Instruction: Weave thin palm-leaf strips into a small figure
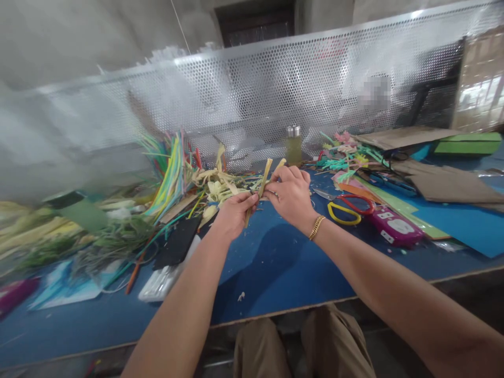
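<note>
Above a blue table (252,283), what seems a folding or shaping step is being worked, and the next move is probably calling for a steady hold from both hands. Leftward, a bundle of coloured stems (173,173) is crowding the space. The right hand (292,195) and left hand (237,210) are meeting, the fingertips of each seemingly pinching one piece. Scissors (342,198) are lying just beside the right wrist, somewhat in its way. A bottle (293,147) is standing behind. Between the hands, a yellowish strip (265,176) is poking upward.
</note>
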Motion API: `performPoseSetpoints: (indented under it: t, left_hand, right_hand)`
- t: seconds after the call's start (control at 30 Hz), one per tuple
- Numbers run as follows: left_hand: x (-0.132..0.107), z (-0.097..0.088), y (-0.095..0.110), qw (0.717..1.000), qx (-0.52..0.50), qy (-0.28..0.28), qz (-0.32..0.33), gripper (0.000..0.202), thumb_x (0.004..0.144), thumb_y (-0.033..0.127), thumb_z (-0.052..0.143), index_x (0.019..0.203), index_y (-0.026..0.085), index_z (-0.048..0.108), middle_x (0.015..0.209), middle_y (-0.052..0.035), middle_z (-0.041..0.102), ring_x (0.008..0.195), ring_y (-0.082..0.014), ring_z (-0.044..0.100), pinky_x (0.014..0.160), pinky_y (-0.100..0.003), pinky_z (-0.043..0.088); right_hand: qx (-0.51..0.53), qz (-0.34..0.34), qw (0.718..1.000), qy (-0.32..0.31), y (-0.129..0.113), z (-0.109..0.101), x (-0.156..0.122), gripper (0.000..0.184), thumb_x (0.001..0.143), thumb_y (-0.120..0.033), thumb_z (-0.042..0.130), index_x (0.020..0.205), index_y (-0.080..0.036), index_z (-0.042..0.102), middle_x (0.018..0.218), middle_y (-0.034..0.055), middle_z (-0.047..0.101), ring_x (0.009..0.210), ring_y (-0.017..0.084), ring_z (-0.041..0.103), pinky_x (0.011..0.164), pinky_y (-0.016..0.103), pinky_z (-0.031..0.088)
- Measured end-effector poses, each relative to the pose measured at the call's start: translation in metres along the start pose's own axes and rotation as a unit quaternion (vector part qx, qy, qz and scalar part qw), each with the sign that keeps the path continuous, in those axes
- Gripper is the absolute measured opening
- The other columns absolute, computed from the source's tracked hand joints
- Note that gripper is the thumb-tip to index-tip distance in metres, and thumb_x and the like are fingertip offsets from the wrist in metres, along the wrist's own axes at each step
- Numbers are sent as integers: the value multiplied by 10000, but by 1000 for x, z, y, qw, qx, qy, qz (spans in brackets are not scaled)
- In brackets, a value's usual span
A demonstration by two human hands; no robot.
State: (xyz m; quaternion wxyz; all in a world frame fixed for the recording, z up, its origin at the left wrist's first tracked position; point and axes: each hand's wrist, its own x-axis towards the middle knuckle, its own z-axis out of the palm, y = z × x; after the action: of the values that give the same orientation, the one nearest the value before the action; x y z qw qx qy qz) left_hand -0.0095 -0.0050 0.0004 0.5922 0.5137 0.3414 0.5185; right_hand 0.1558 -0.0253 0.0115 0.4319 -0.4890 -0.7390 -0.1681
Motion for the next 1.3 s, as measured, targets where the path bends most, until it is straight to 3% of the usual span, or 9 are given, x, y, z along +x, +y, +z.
performPoseSetpoints:
  t: [0.1,0.27,0.5,0.63,0.8,0.93,1.13,1.23,1.3]
  left_hand:
    - [2,0,-3,1000,21,10,19,211,616,248,813,673,108,666,608,2,546,562,-67,475,538,-190,378]
    - [7,-5,-12,993,96,41,62,214,665,317,768,663,131,661,566,15,514,525,-71,423,493,-198,318]
    - [7,-7,-10,975,191,79,86,225,654,357,752,689,144,690,576,17,570,521,-87,439,504,-216,324]
    - [5,-7,-4,967,219,91,93,309,598,347,789,815,138,720,700,-10,659,602,-111,526,581,-230,401]
    - [7,-17,0,941,299,91,132,361,556,327,822,833,141,682,768,-44,682,693,-166,613,680,-297,486]
    - [7,-24,5,920,359,21,154,487,585,298,813,1017,155,641,795,-50,685,727,-188,647,724,-341,518]
    - [2,-25,13,904,381,-49,190,795,677,246,757,1378,193,385,830,-37,677,718,-174,653,717,-339,530]
    - [1,-22,15,872,430,-42,230,723,726,240,716,1376,213,400,940,-62,674,815,-196,652,792,-376,513]
    - [-1,-19,18,827,489,-1,276,626,730,248,717,1311,234,484,1029,-73,665,985,-243,617,915,-427,456]
  right_hand:
    - [-32,-13,999,-14,-3,-1,0,251,922,-346,504,804,-248,702,1036,52,634,1038,238,434,903,414,222]
    - [-65,-31,995,-74,-4,7,-1,260,946,-334,467,820,-215,661,778,46,654,866,209,496,879,405,214]
    - [-109,-114,980,-118,-12,3,-3,223,913,-151,465,805,-186,657,749,63,658,770,196,507,810,381,243]
    - [-105,-151,980,-77,-15,-1,-3,231,927,-184,470,802,-186,665,967,84,670,955,220,486,892,406,242]
    - [-64,-190,975,-92,-9,0,-4,258,945,-152,412,871,-199,654,1091,56,659,1099,208,460,1062,482,88]
    - [-37,-178,973,-142,-5,4,-4,233,913,-128,422,902,-194,646,1033,58,666,997,199,528,1061,486,70]
    - [-11,-152,968,-198,-5,0,0,216,855,-94,431,812,-176,626,862,36,655,829,170,553,1014,430,117]
    - [7,-125,974,-190,-4,3,-1,200,850,-104,443,781,-174,617,859,35,658,816,164,550,970,402,162]
    - [38,-75,980,-182,-2,8,-3,177,843,-117,468,770,-178,618,860,25,663,817,159,552,913,369,208]
